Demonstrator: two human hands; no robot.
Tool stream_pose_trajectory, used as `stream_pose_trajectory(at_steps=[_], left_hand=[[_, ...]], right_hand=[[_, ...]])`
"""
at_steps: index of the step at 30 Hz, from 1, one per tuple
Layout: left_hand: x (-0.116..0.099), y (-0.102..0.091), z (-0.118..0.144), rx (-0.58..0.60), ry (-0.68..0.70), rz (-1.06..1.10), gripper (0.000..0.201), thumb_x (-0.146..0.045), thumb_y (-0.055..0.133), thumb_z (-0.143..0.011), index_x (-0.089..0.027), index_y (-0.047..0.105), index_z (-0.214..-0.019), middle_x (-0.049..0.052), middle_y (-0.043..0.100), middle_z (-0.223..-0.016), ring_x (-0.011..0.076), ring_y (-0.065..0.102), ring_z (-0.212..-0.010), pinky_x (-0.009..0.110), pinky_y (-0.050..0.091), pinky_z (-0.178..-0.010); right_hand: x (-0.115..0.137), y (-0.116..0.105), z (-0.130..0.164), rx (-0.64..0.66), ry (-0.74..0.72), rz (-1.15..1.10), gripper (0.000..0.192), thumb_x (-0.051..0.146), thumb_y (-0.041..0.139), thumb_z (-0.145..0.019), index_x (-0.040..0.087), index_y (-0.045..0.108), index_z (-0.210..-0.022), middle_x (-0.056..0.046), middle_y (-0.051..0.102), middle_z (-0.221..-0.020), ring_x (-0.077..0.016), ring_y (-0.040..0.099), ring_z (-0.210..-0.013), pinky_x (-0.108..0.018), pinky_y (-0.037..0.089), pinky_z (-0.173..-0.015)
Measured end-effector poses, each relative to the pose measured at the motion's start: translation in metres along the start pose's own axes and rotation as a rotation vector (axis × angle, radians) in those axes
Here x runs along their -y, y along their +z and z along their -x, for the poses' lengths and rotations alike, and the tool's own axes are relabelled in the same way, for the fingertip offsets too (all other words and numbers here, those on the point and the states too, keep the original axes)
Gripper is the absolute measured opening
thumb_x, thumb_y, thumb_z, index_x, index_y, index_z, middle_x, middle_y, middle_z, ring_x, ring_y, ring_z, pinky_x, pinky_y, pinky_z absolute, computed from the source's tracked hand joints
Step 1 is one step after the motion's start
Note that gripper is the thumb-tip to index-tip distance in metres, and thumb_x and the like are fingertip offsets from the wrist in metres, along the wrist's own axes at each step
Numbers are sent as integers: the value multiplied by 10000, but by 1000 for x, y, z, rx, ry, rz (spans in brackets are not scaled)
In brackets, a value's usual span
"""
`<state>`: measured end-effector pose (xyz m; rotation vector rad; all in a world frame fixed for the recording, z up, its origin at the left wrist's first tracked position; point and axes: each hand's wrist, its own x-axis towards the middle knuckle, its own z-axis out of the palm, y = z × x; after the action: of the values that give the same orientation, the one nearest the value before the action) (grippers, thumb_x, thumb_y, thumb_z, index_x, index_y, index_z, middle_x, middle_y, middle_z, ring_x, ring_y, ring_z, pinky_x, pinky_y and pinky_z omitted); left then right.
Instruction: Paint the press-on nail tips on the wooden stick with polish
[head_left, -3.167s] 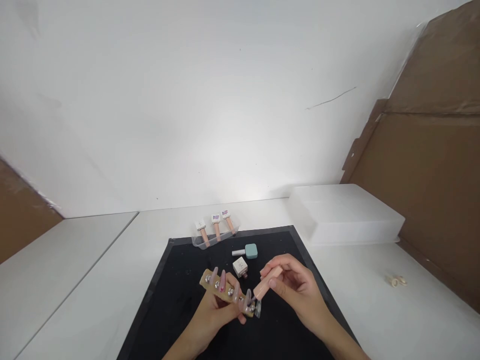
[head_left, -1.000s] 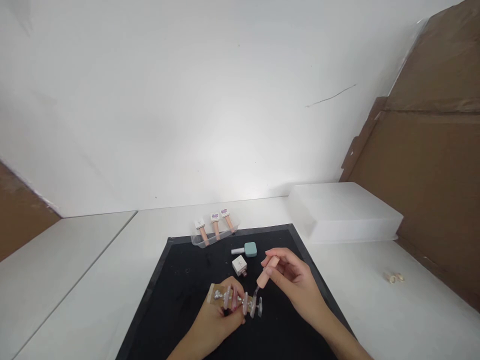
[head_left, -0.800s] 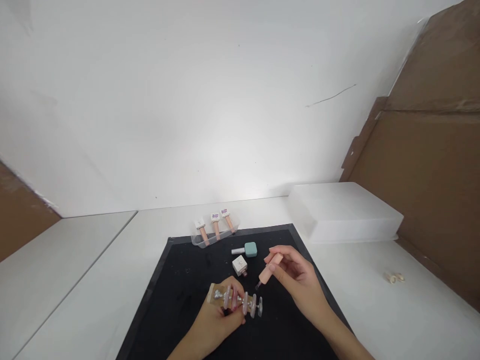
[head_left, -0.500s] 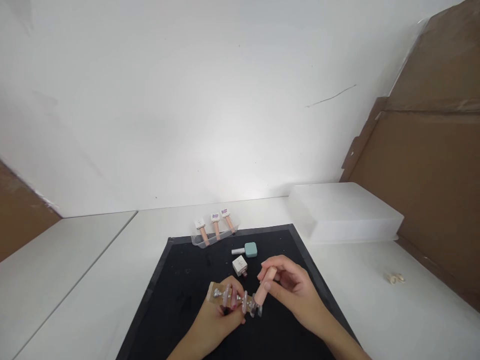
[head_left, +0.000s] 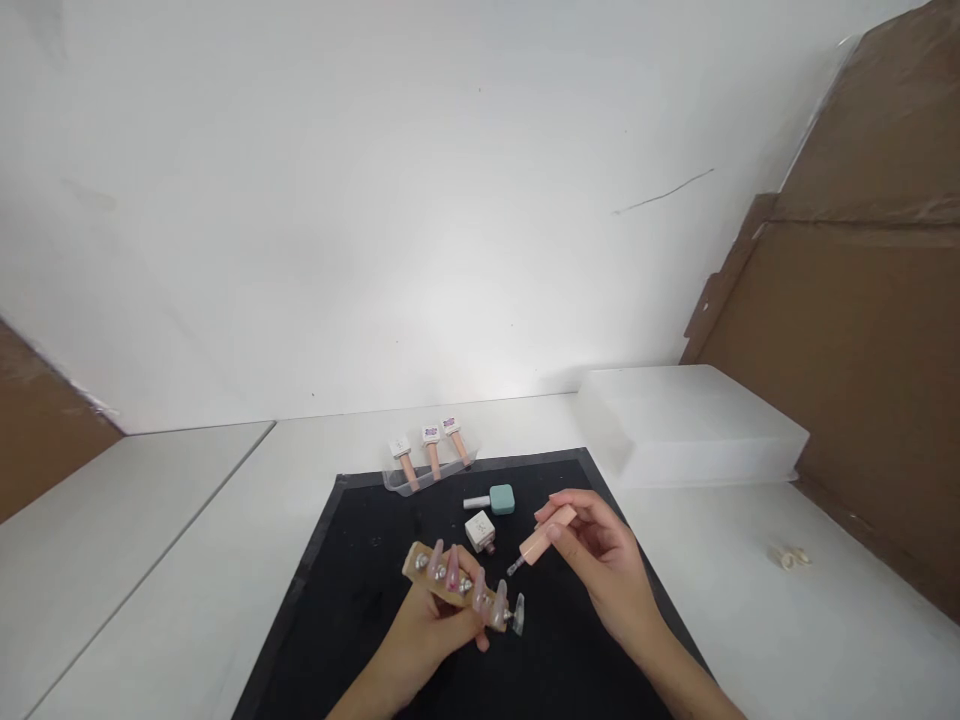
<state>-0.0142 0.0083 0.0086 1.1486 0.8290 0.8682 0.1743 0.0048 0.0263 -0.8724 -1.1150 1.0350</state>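
Left hand (head_left: 431, 632) grips the wooden nail-tip holder (head_left: 457, 586), raised over the black mat (head_left: 352, 600). Right hand (head_left: 600, 560) pinches the pink polish brush cap (head_left: 541, 541), bristles just clear of the tips. Open polish bottle (head_left: 481, 531) stands behind; teal bottle (head_left: 496, 499) and clear tray of bottles (head_left: 427, 460) lie farther back.

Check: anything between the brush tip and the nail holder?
Nothing. In the head view a short stretch of bare black mat separates the brush in the right hand from the nail holder in the left hand.

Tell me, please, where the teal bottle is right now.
The teal bottle lies on the black mat, just beyond the white cube bottle and left of the right hand.
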Motion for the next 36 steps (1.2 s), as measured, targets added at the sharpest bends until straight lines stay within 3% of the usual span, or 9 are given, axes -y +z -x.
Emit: stream_pose_trajectory(at_steps=[6,11,19,25,36], left_hand=[[-4,1,1,-41,-115,215,261,-240,749,-598,-175,515,-693,-43,510,-607,78,444,-518,212,422,-468],[-3,3,0,-21,-171,265,254,-219,750,-593,-170,526,-703,-42,501,-609,64,408,-496,215,425,-469],[-4,2,-1,-23,-180,272,255,-213,754,-587,-173,528,-700,-34,510,-625,76,446,-522,210,426,-469],[0,0,0,-26,-184,305,231,-194,744,-605,-170,542,-714,-33,501,-625,83,471,-537,203,424,-463],[3,-2,-2,-39,-197,369,186,-154,727,-618,-159,566,-713,-42,475,-633,57,422,-499,196,426,-447]], right_hand=[[4,4,3,92,25,-69,126,278,684,-778,245,626,-884,-21,694,-827,-159,651,-742,-259,526,-685],[7,7,7,161,45,-62,111,278,682,-777,244,625,-866,-21,692,-807,-160,651,-733,-254,528,-663],[6,6,6,132,27,-6,120,292,676,-776,234,621,-865,-35,690,-806,-185,664,-745,-293,539,-687],[3,2,3,65,16,-21,87,258,668,-791,239,627,-865,-19,691,-827,-159,656,-744,-254,525,-694],[10,9,7,168,37,-52,111,282,689,-767,224,634,-844,-46,702,-802,-188,673,-755,-298,549,-688]])
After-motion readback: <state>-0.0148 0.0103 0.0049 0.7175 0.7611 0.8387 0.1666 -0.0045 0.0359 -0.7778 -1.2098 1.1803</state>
